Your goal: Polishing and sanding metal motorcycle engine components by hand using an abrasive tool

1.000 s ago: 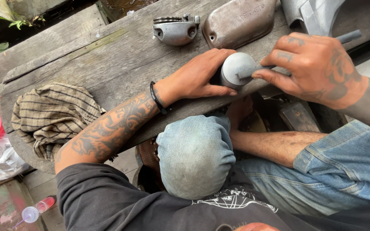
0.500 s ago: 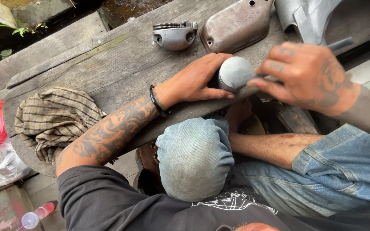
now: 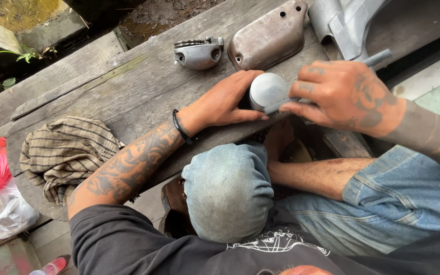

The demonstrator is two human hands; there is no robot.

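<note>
Striped cloth on wooden bench; rusty metal cover, small engine part

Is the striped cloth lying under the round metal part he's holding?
No, the striped cloth lies bunched at the left end of the wooden bench, apart from the round metal part held by the left hand.

The right hand has shifted its grey tool from the right side of the round metal piston across its near edge, fingertips now closer to the left hand.
</note>
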